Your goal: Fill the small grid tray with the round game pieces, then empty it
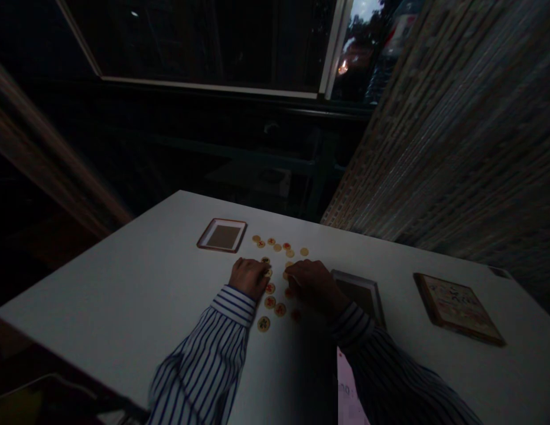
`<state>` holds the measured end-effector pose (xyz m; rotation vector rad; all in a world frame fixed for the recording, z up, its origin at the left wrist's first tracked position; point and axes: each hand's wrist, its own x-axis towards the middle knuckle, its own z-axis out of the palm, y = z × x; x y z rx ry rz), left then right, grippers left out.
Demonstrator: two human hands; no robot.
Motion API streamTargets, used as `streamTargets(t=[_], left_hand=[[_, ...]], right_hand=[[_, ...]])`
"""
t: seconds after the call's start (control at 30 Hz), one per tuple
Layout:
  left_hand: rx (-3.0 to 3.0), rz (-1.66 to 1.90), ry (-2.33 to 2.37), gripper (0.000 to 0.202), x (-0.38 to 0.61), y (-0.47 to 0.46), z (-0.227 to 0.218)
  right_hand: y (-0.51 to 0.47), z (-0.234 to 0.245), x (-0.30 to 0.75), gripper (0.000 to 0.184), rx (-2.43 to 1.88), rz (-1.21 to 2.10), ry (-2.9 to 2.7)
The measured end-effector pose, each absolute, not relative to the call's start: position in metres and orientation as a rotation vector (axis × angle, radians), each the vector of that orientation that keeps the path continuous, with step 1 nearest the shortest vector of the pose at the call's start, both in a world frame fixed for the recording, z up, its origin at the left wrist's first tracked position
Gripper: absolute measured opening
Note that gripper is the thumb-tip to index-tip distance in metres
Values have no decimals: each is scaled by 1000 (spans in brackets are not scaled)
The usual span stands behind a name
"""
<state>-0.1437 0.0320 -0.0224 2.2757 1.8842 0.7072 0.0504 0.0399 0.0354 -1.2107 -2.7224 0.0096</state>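
Round wooden xiangqi pieces (270,302), marked with red or dark characters, lie loosely on the white table (168,283). My left hand (249,276) is closed, its fingertips on a dark-marked xiangqi piece (268,273) at the left of the group. Opposite it, my right hand (315,287) has its fingers pinched at a pale xiangqi piece (286,274), partly hidden by them. Between and below the hands are several red-marked pieces, with one dark-marked piece (263,323) nearest me. Farther back, more pieces (277,248) are scattered, some showing blank faces.
An open shallow box half (220,235) stands at the back left. A second tray (361,292) sits beyond my right wrist, partly covered by it. Farther right is a box lid with printed writing (458,307). A bead-like curtain (434,147) hangs behind the table.
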Motion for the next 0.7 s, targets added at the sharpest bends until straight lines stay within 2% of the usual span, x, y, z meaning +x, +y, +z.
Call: streamTargets(t=[0.43,0.7], left_hand=[[2290,725,1867,33,-140,36,-24],[2324,930,1824,27,-140,36,-16]], right_hand=[[37,36,52,21,-1197,-6,-2701],[36,39,54,22,-1218,-39,-2714]])
